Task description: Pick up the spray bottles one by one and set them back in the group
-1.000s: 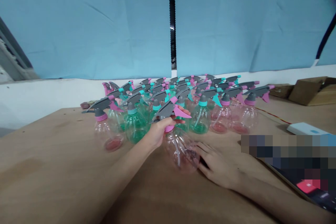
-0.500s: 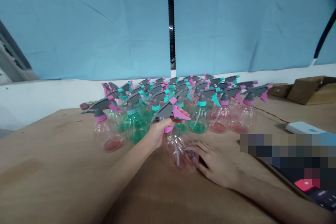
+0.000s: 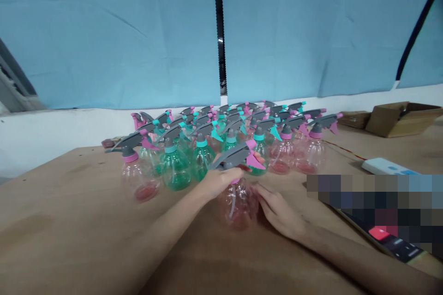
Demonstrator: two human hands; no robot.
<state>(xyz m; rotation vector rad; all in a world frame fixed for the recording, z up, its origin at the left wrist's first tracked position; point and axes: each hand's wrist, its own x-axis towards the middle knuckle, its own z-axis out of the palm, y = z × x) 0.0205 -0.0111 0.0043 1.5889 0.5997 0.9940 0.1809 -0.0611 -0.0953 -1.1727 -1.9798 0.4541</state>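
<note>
head: left hand (image 3: 221, 179) grips bottle (image 3: 236, 212)

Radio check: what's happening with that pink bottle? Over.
Left hand gripping pink bottle by its neck. Right hand against its side. Other spray bottles close behind.

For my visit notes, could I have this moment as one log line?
left hand: around neck of pink trigger spray bottle; right hand: against its body; beyond: other trigger spray bottles; far right: open cardboard box

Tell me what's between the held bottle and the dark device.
Head view: the right hand, touching the bottle, then only tabletop up to the dark device.
</note>
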